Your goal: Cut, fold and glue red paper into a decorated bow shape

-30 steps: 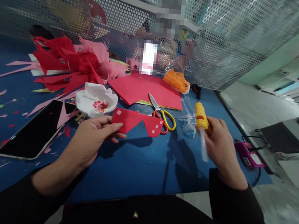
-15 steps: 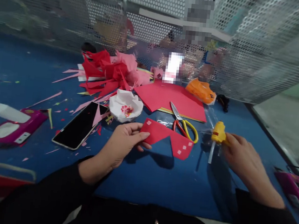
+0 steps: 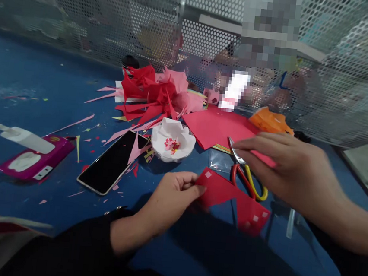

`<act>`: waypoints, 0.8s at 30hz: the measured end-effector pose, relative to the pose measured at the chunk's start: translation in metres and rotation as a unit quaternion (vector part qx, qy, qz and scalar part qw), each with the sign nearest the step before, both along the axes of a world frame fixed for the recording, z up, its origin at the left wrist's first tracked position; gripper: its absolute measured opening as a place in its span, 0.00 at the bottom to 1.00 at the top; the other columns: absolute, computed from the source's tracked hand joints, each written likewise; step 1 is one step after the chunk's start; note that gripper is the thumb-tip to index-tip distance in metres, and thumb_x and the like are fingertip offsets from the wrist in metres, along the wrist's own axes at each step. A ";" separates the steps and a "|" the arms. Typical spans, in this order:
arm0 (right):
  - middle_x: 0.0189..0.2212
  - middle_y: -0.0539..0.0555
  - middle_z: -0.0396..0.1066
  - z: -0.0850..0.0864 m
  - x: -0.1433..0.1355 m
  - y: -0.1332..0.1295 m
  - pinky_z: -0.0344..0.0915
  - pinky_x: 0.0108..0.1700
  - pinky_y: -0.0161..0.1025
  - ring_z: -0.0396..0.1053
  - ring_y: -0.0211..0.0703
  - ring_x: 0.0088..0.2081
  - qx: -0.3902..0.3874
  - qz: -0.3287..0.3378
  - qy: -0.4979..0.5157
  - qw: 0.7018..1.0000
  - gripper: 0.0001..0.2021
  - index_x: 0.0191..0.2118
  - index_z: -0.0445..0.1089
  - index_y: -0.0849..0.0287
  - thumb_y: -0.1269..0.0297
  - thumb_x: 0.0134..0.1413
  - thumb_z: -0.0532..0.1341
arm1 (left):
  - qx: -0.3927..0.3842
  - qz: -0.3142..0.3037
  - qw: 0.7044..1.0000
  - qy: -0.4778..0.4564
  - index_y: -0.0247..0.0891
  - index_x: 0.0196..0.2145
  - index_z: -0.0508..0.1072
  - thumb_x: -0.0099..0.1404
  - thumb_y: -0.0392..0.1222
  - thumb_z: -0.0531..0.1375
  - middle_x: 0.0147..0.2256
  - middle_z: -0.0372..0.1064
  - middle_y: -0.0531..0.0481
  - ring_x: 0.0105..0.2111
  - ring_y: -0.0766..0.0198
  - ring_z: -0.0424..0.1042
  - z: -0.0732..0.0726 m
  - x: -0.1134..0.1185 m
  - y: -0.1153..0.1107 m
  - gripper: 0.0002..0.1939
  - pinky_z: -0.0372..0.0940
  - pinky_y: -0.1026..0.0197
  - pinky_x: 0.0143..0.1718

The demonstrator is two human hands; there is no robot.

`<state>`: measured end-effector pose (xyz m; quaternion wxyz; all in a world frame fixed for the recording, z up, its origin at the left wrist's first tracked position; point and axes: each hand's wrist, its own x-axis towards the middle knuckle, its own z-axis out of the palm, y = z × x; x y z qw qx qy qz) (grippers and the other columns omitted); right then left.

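Observation:
My left hand [image 3: 173,202] pinches the left end of a red paper piece [image 3: 220,189], which has a notch in its lower edge and small pale squares near its ends. Slightly blurred, my right hand [image 3: 294,170] is over the scissors [image 3: 248,179] with its fingers stretched towards the white paper-lined bowl [image 3: 171,147] and nothing visible in them. Tiny red and pink bits lie inside that bowl. The scissors have one red and one yellow handle. Below my right wrist a clear glue stick [image 3: 290,224] shows; the hand and sleeve hide the yellow glue gun.
Red card sheets [image 3: 218,124] lie behind the scissors, near an orange bag [image 3: 270,119]. Crumpled red and pink paper [image 3: 159,90] is heaped at the back. A black phone [image 3: 111,163] and a purple device [image 3: 39,156] with a plug lie left, among scraps. Perforated metal panels [image 3: 206,44] stand behind.
My right hand has let go of the yellow glue gun and moved up and inward over the scissors. My left hand still holds the red paper, now more tilted. The view has shifted left.

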<state>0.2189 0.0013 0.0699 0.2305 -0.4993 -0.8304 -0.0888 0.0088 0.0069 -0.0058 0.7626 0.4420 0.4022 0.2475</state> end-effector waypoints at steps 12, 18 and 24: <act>0.35 0.53 0.74 -0.055 -0.087 0.111 0.45 0.29 0.40 0.63 0.37 0.31 -0.169 0.138 -0.153 0.964 0.11 0.37 0.78 0.58 0.72 0.63 0.56 | -0.044 -0.038 0.998 -0.011 0.35 0.32 0.76 0.64 0.38 0.60 0.23 0.74 0.53 0.24 0.70 0.74 -0.001 0.001 -0.001 0.06 0.58 0.69 0.24; 0.36 0.52 0.75 -0.065 -0.090 0.117 0.44 0.28 0.40 0.64 0.37 0.30 -0.201 0.126 -0.151 0.959 0.10 0.36 0.79 0.57 0.70 0.61 0.59 | -0.079 -0.044 0.995 -0.045 0.36 0.28 0.75 0.63 0.36 0.59 0.21 0.71 0.55 0.22 0.71 0.71 0.002 0.002 -0.005 0.07 0.60 0.69 0.26; 0.37 0.53 0.78 -0.065 -0.094 0.121 0.46 0.29 0.39 0.67 0.38 0.32 -0.222 0.126 -0.159 0.954 0.10 0.37 0.80 0.56 0.72 0.59 0.60 | -0.088 -0.037 0.994 -0.054 0.36 0.28 0.76 0.63 0.35 0.59 0.22 0.71 0.54 0.22 0.71 0.70 0.002 0.003 -0.004 0.08 0.62 0.69 0.27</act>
